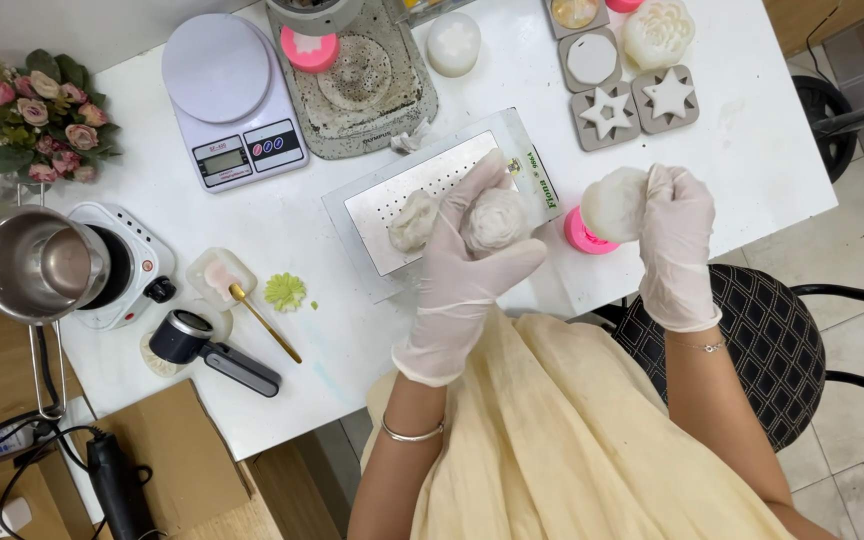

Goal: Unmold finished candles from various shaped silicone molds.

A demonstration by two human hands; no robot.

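Observation:
Both my hands wear thin white gloves. My left hand grips a cream flower-shaped wax piece above a perforated metal plate. A second, similar cream piece lies on that plate just left of my fingers. My right hand holds a pale rounded mould or wax lump over the table's front edge, right above a pink round cup.
A white table carries a digital scale, a grey stained tray, star and round moulds, a steel pot on a small hotplate, a gold spoon, and a green flower piece. Black chair at right.

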